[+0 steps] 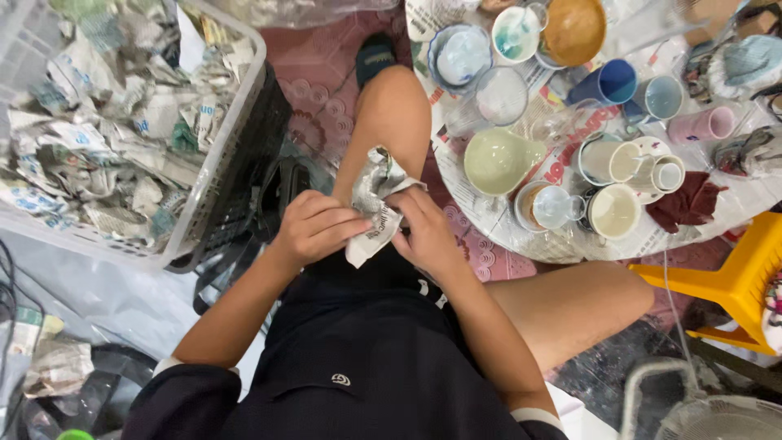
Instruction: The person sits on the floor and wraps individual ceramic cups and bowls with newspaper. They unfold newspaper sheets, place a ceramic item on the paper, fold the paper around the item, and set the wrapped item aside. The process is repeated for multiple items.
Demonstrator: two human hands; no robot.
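**Cluttered floor workspace, seen from above**

Pink patterned mat (318, 106) covers the upper floor; darker mottled floor (611, 375) lower right; white basket (213, 175) of crumpled newspaper at left, black crate (248, 155) touching it; round paper-covered table (521, 236) crowded with cups and bowls at right; yellow plastic stool (737, 281) beside it; white fan (717, 415) bottom right; lighting even.

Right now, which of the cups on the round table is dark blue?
The dark blue mug near the table's far side, beside the brown bowl. The cups around it are white, pale blue or pink.
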